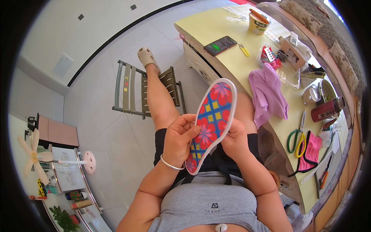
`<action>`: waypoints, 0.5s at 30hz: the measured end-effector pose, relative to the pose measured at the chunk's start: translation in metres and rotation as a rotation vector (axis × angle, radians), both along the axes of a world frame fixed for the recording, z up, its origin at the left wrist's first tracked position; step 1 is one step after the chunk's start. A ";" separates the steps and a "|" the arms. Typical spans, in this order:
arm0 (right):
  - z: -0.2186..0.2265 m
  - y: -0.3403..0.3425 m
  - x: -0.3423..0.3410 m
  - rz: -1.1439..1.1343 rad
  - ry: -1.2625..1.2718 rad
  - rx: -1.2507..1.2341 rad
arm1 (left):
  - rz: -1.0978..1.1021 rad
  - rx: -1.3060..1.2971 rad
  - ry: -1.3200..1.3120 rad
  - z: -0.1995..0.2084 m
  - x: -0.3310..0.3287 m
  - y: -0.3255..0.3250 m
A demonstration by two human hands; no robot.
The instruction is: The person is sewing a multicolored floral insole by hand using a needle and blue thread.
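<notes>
Gray ribbed top (208, 193) fills the lower foreground. Patterned insole (214, 116) is held tilted above the black shorts (253, 146), between both hands. Left hand (181, 135): closed on the insole's left edge, thumb on the patterned face. Right hand (236, 140): curled at the right edge; fingertips hidden, closure cannot be determined. Lavender cloth (268, 91) lies rightward, on the table (212, 25).

A head-worn fisheye camera looks steeply down from above, straight edges bending toward the picture's dark rim. The hands (179, 133) are near, at mid-picture; the tabletop (212, 27) curves along the right, the floor (100, 135) farther below.
</notes>
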State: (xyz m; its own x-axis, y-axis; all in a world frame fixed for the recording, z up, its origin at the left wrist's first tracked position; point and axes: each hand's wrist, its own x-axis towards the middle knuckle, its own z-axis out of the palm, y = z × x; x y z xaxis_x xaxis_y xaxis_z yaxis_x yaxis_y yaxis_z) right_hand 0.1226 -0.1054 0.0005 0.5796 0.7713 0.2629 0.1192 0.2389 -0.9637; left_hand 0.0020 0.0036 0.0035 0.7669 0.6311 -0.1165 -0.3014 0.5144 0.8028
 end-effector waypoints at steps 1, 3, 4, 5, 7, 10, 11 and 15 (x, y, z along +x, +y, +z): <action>-0.002 0.000 -0.001 0.020 0.125 0.010 | -0.012 0.038 0.011 0.001 -0.001 0.000; -0.009 -0.002 0.002 0.079 0.170 0.038 | -0.036 0.113 0.034 0.002 -0.003 0.001; -0.009 -0.001 0.000 0.078 0.213 0.062 | -0.048 0.130 0.070 0.003 -0.004 0.000; -0.009 -0.001 -0.001 0.076 0.257 0.086 | -0.038 0.143 0.062 0.003 -0.004 0.000; -0.011 -0.001 -0.001 0.071 0.296 0.063 | -0.022 0.165 0.046 0.001 -0.003 -0.002; -0.014 0.000 -0.004 0.063 0.366 0.080 | -0.028 0.135 0.031 0.003 -0.004 -0.002; -0.014 -0.001 -0.004 0.073 0.426 0.097 | -0.034 0.120 0.021 0.004 -0.005 -0.002; -0.023 -0.004 0.001 0.096 0.541 0.110 | -0.046 0.090 -0.012 0.004 -0.004 -0.003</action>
